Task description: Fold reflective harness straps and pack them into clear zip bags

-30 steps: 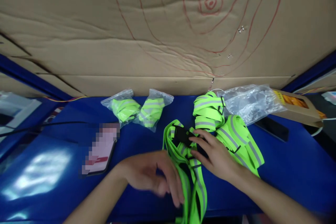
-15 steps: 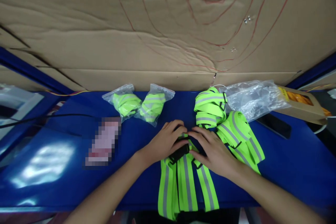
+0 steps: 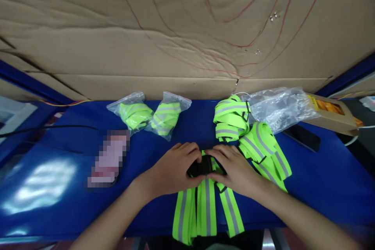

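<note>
Fluorescent green webbing with grey reflective stripes, a strap (image 3: 205,207) doubled into several side-by-side runs, lies at the near middle of the glossy blue table (image 3: 58,187) and hangs over its near edge. At the strap's far end sits a black plastic buckle (image 3: 202,167). The left hand (image 3: 172,172) curls around the buckle from the left, fingers bent over its top. The right hand (image 3: 237,170) meets it from the right, fingertips closed on the buckle and palm resting on the webbing.

The overhanging runs look heavy enough to drag the strap off the slick top if either grip loosens. The parallel runs could also twist or cross, since only their far end is held. A heap of loose folded green straps (image 3: 258,144) lies just right of the right hand, near enough to snag.

Farther back on the left are two clear bags holding folded green straps (image 3: 146,116). On the far right are crumpled empty clear bags (image 3: 278,107), a brown cardboard box (image 3: 334,117) and a flat black phone (image 3: 301,137). A blurred pink object (image 3: 108,160) lies on the left. A creased cardboard sheet with red pen lines (image 3: 175,35) walls off the back.
</note>
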Demonstrator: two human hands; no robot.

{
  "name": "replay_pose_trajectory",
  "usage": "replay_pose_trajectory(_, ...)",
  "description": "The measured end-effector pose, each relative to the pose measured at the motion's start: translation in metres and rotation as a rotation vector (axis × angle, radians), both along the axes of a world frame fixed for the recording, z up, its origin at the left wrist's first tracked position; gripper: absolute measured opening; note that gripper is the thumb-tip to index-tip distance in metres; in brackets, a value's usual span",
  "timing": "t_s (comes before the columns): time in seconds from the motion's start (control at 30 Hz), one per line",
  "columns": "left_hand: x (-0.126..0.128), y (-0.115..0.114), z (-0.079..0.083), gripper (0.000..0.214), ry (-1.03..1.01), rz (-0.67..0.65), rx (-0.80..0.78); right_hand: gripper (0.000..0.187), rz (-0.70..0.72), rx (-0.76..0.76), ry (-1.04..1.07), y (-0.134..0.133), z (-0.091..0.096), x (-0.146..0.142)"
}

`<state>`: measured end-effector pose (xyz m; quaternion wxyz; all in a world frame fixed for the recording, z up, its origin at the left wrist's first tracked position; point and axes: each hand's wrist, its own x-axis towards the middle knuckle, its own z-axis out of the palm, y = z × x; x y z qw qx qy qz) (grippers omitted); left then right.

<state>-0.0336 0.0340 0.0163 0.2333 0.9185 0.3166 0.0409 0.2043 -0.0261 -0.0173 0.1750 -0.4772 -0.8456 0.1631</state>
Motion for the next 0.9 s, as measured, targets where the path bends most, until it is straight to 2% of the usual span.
replay_pose_trajectory(0.13, 0.008, -0.008, -0.002, 0.024, 0.052, 0.042, 0.070, 0.058, -0.007, -0.007, -0.023, -0.001, -0.001, -0.001)
replay_pose_trajectory(0.33, 0.021, -0.016, -0.016, 0.025, 0.011, 0.040, 0.180, 0.085, -0.017, 0.026, -0.097, -0.004, -0.004, -0.002)
replay_pose_trajectory(0.4, 0.022, -0.016, -0.019, 0.025, -0.018, 0.034, 0.179, 0.079, -0.018, 0.030, -0.124, -0.004, -0.002, -0.003)
replay_pose_trajectory(0.57, 0.021, -0.008, -0.017, 0.020, -0.011, 0.071, 0.127, 0.044, -0.021, 0.062, -0.166, -0.006, 0.004, -0.010)
replay_pose_trajectory(0.73, 0.012, -0.005, -0.003, 0.016, 0.114, 0.103, 0.036, 0.042, -0.028, 0.207, -0.239, -0.008, -0.002, -0.016)
replay_pose_trajectory(0.83, 0.009, -0.008, 0.005, 0.017, 0.181, 0.087, 0.009, 0.035, 0.018, 0.261, -0.267, -0.009, -0.006, -0.016)
replay_pose_trajectory(0.9, 0.009, -0.009, 0.006, 0.017, 0.191, 0.081, -0.002, 0.038, 0.046, 0.297, -0.277, -0.011, -0.007, -0.015)
